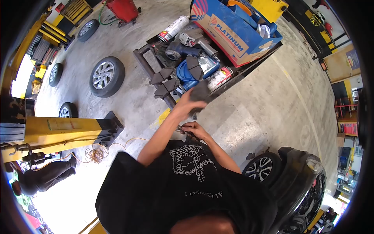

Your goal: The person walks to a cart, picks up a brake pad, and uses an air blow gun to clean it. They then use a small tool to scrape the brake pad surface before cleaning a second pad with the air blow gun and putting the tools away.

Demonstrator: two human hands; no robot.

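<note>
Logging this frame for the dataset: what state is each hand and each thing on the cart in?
left hand: raised, gripping a dark brake pad over the cart's edge
right hand: near the chest, closed on a small tool; cannot tell which
brake pads: loose, piled on the cart
spray cans: lying on their sides
impact wrench: lying flat, unheld
blue box: open, holding things
wheels: off the car, lying flat on the floor

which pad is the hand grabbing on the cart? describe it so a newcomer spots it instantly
Start at the blue PLATINUM box on the metal cart. Below it, at the cart's near edge beside a red-and-white spray can, one hand has its grip on a dark grey brake pad. The other pads lie loose further left by the blue tub; this one alone is in a hand.
</note>
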